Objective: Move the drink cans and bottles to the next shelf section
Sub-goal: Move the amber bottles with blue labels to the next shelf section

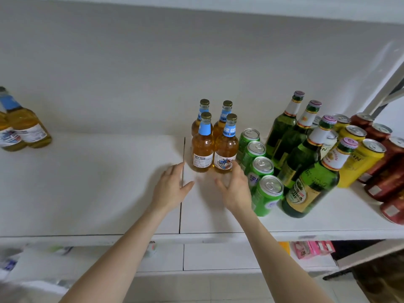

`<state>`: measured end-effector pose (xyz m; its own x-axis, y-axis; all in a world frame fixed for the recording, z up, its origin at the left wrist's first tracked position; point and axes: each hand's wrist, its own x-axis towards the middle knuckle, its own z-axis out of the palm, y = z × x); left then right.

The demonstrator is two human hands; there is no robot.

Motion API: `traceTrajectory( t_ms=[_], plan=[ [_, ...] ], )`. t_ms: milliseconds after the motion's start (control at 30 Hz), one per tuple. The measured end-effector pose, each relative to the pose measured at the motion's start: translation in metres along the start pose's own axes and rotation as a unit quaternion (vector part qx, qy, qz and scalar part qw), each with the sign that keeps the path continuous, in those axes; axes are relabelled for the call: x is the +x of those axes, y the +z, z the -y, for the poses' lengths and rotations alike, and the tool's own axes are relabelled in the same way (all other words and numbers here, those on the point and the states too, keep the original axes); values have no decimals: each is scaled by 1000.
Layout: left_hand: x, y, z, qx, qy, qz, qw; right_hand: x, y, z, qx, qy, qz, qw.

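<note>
**Desk:** What fills the frame?

**Photographer:** A white shelf (98, 182), seen from above, in two sections that meet at a dark seam (180, 215). The right section is crowded and the left one holds little.

**Desk:** And the stock?

**Photographer:** The tall green bottles (310, 193) stand right of centre. Red cans (384, 176) line the far right edge, with yellow cans (360, 165) between them and the bottles. A row of green cans (265, 195) runs front to back, left of the green bottles. Four amber bottles (203, 149) stand upright in a tight square just right of the seam. Another pair of amber bottles (28, 127) stands at the far left, well apart from the rest.

**Desk:** The hands?

**Photographer:** Both reach in on bare forearms, fingers spread wide and gripping nothing. The left hand (169, 189) hovers over the seam, its fingertips near the front-left amber bottle. The right hand (235, 189) sits between the front-right amber bottle and the green cans. I cannot tell whether it touches either.

**Desk:** Anything below?

**Photographer:** Pink packs (312, 249) on a lower shelf, blurred.
</note>
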<state>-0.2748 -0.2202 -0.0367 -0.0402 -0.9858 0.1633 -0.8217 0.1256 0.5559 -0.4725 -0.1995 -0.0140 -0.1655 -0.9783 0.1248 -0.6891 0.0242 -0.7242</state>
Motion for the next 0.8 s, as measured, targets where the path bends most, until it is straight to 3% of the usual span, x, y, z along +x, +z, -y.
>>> traceTrajectory(
  t_ms=[267,500,800],
  plan=[
    [-50,-26,12,185,36,-2,982,-46,0,17,-251,-62,8,966],
    [-90,-62,41,256,61,6,965,-86,22,43,-329,-91,-9,940],
    [-139,-137,115,325,79,24,942,-143,85,112,-348,-96,-25,932]
  ],
)
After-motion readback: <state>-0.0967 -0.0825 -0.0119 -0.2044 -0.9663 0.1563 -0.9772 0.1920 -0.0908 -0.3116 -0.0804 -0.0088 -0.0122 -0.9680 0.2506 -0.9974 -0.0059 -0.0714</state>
